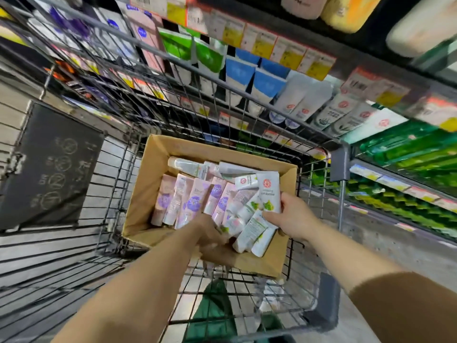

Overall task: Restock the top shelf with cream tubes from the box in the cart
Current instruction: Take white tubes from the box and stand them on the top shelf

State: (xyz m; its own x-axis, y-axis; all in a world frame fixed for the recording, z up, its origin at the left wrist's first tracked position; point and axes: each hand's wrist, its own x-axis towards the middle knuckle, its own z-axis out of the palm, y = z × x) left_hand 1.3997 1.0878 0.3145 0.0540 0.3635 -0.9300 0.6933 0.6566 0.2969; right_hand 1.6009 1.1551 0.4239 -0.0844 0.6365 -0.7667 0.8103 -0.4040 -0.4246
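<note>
An open cardboard box (158,169) stands in the wire cart (341,199). It holds pink cartons (193,201) on the left and white cream tubes with green leaf prints on the right. My right hand (294,216) grips an upright white tube (268,191) by its lower end. My left hand (212,233) reaches into the box and holds a bunch of white tubes (249,231) that slant toward the near right corner. More tubes lie flat at the far side of the box (188,164).
Shelves of tubes and boxes (296,100) with price labels rise beyond the cart's far side. A black folded child-seat panel (52,167) is on the cart's left. A green bag (212,310) shows below the cart basket.
</note>
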